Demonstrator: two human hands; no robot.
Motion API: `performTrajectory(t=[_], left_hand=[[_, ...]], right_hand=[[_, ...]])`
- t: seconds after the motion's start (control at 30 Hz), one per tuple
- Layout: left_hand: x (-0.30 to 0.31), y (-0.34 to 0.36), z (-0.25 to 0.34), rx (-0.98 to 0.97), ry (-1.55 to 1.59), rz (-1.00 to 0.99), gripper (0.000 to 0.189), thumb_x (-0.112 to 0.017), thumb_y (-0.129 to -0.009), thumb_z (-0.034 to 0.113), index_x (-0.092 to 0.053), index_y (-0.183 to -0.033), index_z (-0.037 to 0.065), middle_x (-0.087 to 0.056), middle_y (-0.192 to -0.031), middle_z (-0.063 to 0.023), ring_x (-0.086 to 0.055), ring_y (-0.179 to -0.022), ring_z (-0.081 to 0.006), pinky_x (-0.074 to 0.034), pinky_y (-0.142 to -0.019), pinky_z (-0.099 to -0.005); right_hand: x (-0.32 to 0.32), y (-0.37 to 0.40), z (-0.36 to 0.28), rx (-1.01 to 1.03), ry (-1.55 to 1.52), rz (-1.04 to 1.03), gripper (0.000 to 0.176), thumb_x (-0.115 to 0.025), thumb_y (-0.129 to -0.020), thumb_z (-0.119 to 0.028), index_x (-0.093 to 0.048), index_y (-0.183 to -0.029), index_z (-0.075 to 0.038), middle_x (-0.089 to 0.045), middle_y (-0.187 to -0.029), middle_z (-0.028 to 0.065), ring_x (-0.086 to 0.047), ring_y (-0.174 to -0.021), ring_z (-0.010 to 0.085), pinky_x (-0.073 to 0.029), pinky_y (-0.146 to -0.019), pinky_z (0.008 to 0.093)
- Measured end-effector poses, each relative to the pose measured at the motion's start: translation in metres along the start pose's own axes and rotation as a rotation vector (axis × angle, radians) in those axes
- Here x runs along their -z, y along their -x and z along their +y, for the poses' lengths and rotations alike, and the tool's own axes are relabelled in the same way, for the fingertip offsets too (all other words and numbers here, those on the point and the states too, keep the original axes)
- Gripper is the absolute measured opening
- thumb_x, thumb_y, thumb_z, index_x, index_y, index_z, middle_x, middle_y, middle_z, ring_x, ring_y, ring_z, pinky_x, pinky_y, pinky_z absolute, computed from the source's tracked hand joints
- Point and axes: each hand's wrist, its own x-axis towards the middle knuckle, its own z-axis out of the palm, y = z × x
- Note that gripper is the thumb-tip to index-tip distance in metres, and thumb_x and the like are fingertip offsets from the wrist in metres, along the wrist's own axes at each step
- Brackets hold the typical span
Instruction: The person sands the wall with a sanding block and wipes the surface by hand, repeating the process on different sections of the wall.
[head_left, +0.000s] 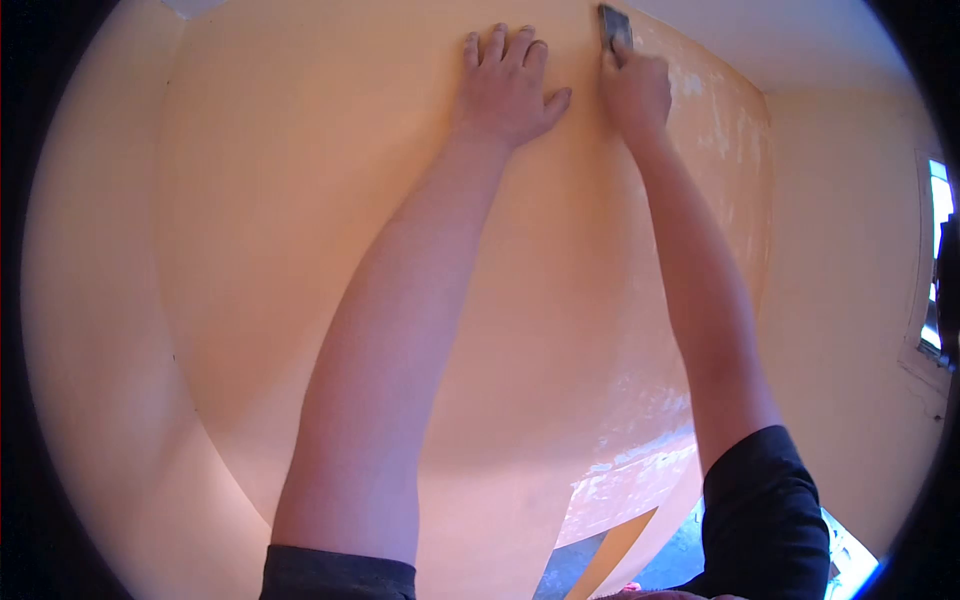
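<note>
My left hand (505, 88) lies flat on the peach-orange wall (400, 300), high up, with its fingers spread and nothing in them. To its right, my right hand (637, 95) is closed around a scraper (615, 27) with a dark, flat blade. The blade is held up against the wall near the ceiling edge, and the handle is mostly hidden in my fist. Just right of that hand, the wall surface shows rough white patches (688, 82). Both arms are raised and stretched out.
The ceiling (770, 35) meets the wall just above the scraper. A side wall with a window (938, 250) stands at the right. More white patches (630, 470) show low on the wall. Below, a bluish floor (680, 550) is partly visible beside a yellowish strip (612, 560).
</note>
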Motion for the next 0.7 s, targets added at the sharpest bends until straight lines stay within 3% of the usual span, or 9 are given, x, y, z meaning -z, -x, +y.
performTrajectory(t=[0.17,0.27,0.37,0.53,0.7], left_hand=[[0.000,-0.001,-0.005,-0.012,0.018,0.020,0.067,-0.054,-0.091,0.054,-0.047,-0.139,0.007,-0.041,-0.150,-0.0094,-0.032,-0.143,-0.0325,-0.021,-0.117,-0.0556],[0.002,-0.002,0.001,-0.004,0.007,-0.017,0.067,-0.055,-0.091,0.053,-0.047,-0.139,0.007,-0.041,-0.150,-0.0097,-0.032,-0.143,-0.0329,-0.021,-0.117,-0.0562],[0.000,-0.003,0.003,-0.012,-0.005,-0.009,0.067,-0.055,-0.091,0.053,-0.048,-0.138,0.007,-0.041,-0.150,-0.0098,-0.032,-0.142,-0.0332,-0.021,-0.117,-0.0566],[-0.002,-0.001,0.001,-0.021,-0.013,0.013,0.067,-0.055,-0.090,0.053,-0.049,-0.137,0.007,-0.043,-0.149,-0.0099,-0.034,-0.141,-0.0334,-0.023,-0.116,-0.0566],[-0.007,0.000,-0.001,-0.060,-0.042,0.060,0.067,-0.055,-0.090,0.053,-0.048,-0.138,0.007,-0.043,-0.148,-0.0102,-0.034,-0.140,-0.0337,-0.023,-0.115,-0.0563]], right_hand=[[0.000,-0.003,-0.006,0.025,-0.028,-0.014,0.041,-0.058,-0.093,-0.043,-0.069,-0.125,-0.021,-0.060,-0.112,0.0253,-0.063,-0.104,0.0402,-0.051,-0.090,0.0464],[-0.008,-0.009,-0.002,0.027,-0.040,0.088,0.034,-0.057,-0.093,-0.037,-0.070,-0.122,-0.024,-0.058,-0.113,0.0225,-0.061,-0.102,0.0411,-0.050,-0.089,0.0503],[0.009,0.025,0.004,-0.009,-0.029,-0.015,0.035,-0.057,-0.093,-0.037,-0.070,-0.122,-0.022,-0.058,-0.112,0.0227,-0.062,-0.101,0.0406,-0.050,-0.088,0.0498],[-0.010,-0.024,0.000,0.054,-0.019,0.046,0.041,-0.057,-0.093,-0.045,-0.069,-0.124,-0.022,-0.061,-0.108,0.0241,-0.063,-0.104,0.0385,-0.051,-0.089,0.0466],[0.000,0.028,0.020,0.069,-0.064,0.038,0.036,-0.056,-0.093,-0.040,-0.070,-0.121,-0.022,-0.060,-0.108,0.0216,-0.062,-0.100,0.0404,-0.050,-0.088,0.0496]])
